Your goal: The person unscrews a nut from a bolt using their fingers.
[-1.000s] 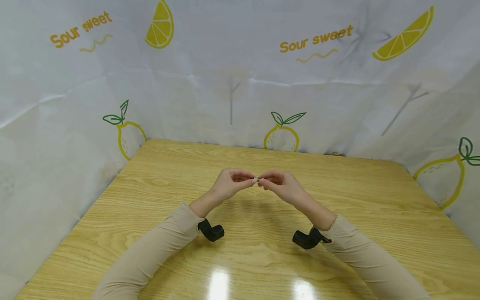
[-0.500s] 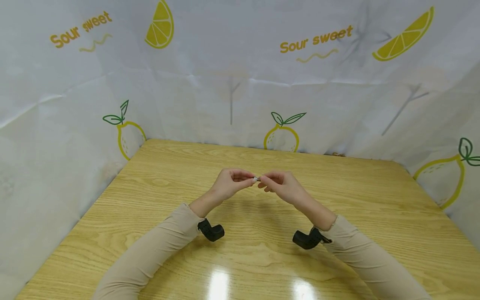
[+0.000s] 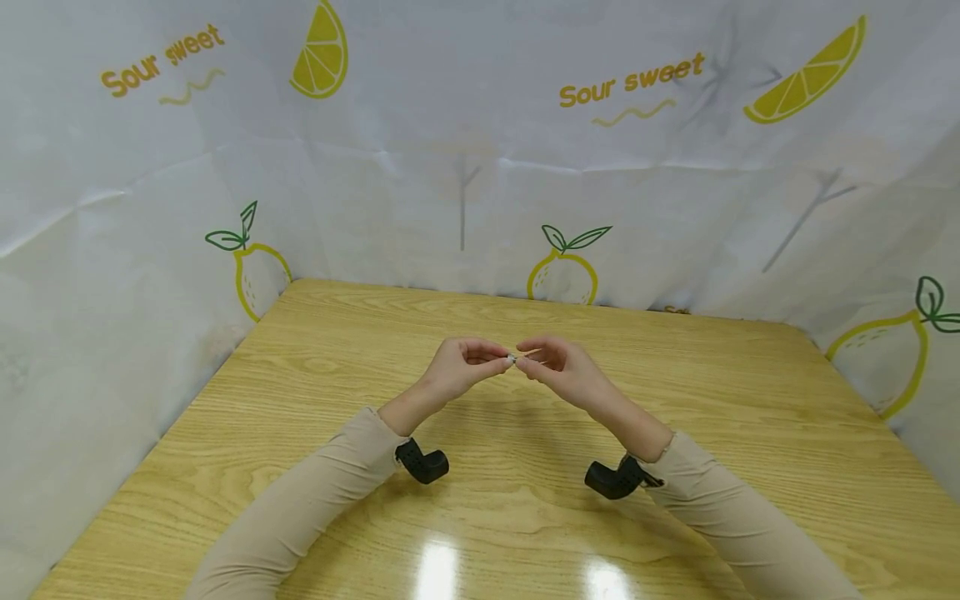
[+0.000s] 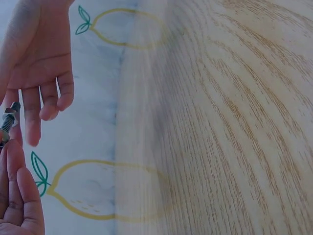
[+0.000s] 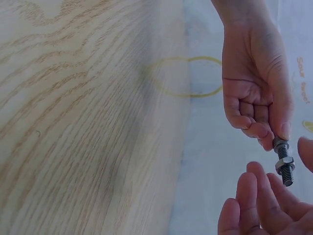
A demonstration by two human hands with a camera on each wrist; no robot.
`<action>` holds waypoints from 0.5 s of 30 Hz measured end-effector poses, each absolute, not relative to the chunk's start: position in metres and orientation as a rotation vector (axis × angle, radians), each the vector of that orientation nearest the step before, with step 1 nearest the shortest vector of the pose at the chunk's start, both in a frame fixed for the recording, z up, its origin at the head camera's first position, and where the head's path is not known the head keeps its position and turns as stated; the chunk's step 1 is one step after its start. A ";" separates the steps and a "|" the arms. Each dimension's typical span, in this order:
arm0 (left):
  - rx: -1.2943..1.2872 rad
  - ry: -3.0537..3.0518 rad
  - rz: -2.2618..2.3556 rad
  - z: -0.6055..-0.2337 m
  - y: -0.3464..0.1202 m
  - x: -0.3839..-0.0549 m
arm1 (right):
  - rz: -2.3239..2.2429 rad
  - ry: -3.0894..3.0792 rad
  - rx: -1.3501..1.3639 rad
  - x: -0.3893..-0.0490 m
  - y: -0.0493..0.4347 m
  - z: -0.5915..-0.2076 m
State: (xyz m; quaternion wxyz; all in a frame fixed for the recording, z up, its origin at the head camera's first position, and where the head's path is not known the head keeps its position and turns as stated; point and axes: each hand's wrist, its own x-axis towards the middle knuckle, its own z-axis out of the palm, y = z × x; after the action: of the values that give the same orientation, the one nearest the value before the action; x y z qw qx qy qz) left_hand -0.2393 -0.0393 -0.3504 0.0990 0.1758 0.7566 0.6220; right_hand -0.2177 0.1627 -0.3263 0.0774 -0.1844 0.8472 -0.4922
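A small metal bolt [image 5: 287, 177] with a hex nut [image 5: 285, 164] part-way along its thread is held up over the table between the hands. My left hand [image 3: 453, 371] pinches it at the head end between thumb and fingertips, which partly cover that end. Its threaded tip points toward my right hand [image 3: 573, 371]. In the right wrist view, the right fingers [image 5: 247, 191] are spread below the bolt and the thumb [image 5: 305, 152] is apart on its other side. The left wrist view catches the bolt and nut [image 4: 10, 116] at its left edge, beside the straightened right fingers.
Beneath both hands lies a wood-grain table [image 3: 360, 325]. A white cloth [image 3: 420, 208] printed with lemons and lettering hangs round its back and sides. Black wrist cameras, left [image 3: 423, 462] and right [image 3: 613, 479], jut inward from the beige sleeves.
Half a second ago the right thumb and index finger were together at the bolt; now they are parted, with the index finger raised. The left hand and its grip stay in place.
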 end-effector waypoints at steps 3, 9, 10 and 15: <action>0.513 2.232 1.845 -0.350 -0.039 -0.239 | -1.468 2.512 -0.519 -0.218 0.163 -0.327; 0.508 2.227 1.848 -0.351 -0.039 -0.239 | -1.455 2.564 -0.510 -0.218 0.165 -0.329; 0.512 2.228 1.849 -0.351 -0.039 -0.239 | -1.460 2.570 -0.518 -0.218 0.165 -0.329; 0.514 2.215 1.853 -0.352 -0.039 -0.240 | -1.481 2.550 -0.537 -0.218 0.164 -0.330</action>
State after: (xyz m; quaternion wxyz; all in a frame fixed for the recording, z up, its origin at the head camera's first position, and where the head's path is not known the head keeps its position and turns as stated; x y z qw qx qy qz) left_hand -0.2398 -0.0389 -0.3518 0.1037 0.1742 0.7511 0.6283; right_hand -0.2180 0.1639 -0.3303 0.0718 -0.1786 0.8485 -0.4929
